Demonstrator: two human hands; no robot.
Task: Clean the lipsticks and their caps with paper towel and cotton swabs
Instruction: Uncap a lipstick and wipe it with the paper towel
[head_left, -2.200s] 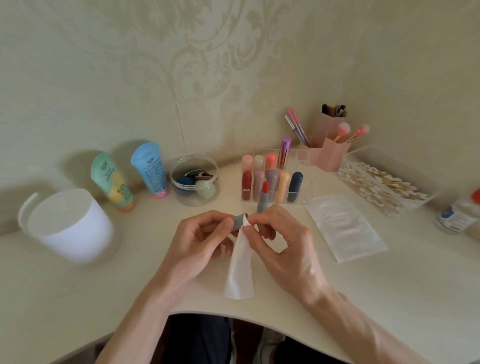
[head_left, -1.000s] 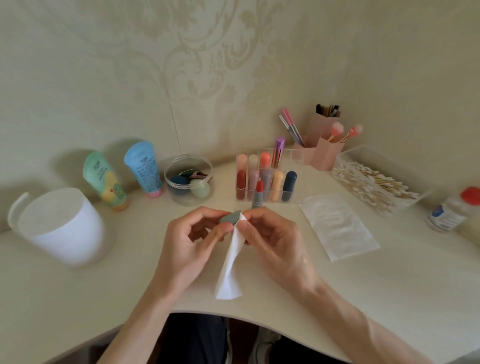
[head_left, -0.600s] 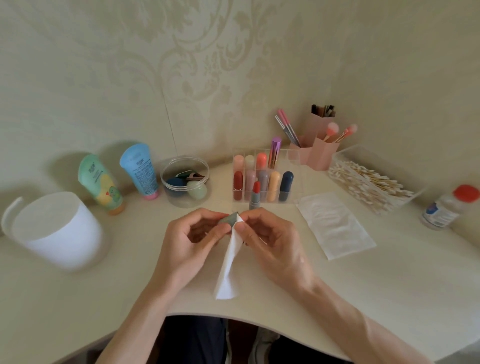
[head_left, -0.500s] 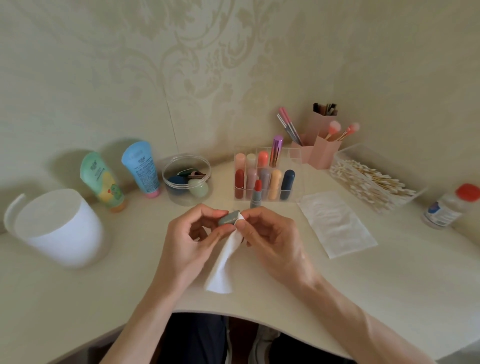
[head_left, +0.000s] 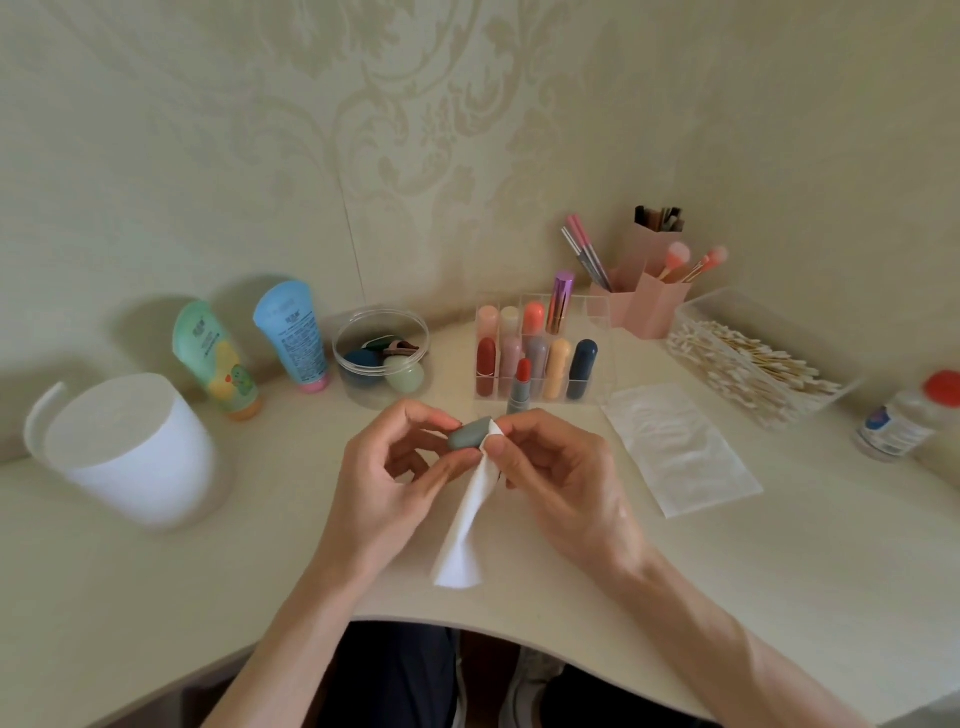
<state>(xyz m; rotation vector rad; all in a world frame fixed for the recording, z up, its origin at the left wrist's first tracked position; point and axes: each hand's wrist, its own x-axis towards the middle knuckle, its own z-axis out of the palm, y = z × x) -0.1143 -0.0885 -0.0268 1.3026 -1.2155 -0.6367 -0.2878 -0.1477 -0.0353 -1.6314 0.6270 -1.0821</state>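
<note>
Both hands meet low over the front of the tabletop (head_left: 156, 597), close together, each pinching something. The left hand (head_left: 395, 478) holds a grey-green cap (head_left: 467, 435) between thumb and forefinger, with the cap lying roughly sideways and its rounded end to the left. The right hand (head_left: 561, 478) pinches the top of a white paper towel (head_left: 465, 530) against the cap's right end. The rest of the towel hangs down in a narrow fan towards the tabletop (I cannot tell whether its lower edge touches the surface).

Just behind the fingers an uncapped lipstick (head_left: 519, 387) stands upright, its red tip above a grey case. It is right in front of a clear organiser (head_left: 597, 317) holding 2 rows of capped lipsticks (head_left: 558, 364). To the right a flat white sheet (head_left: 680, 447) lies on the tabletop, with a clear box of cotton swabs (head_left: 753, 364) beyond it and a small red-capped bottle (head_left: 904, 415) further right. Pink brush holders (head_left: 654, 306) stand in the corner. On the left are a round clear pot (head_left: 382, 353), 2 tubes, 1 blue (head_left: 293, 332) and 1 green (head_left: 215, 358), and a big white tub (head_left: 130, 447)
</note>
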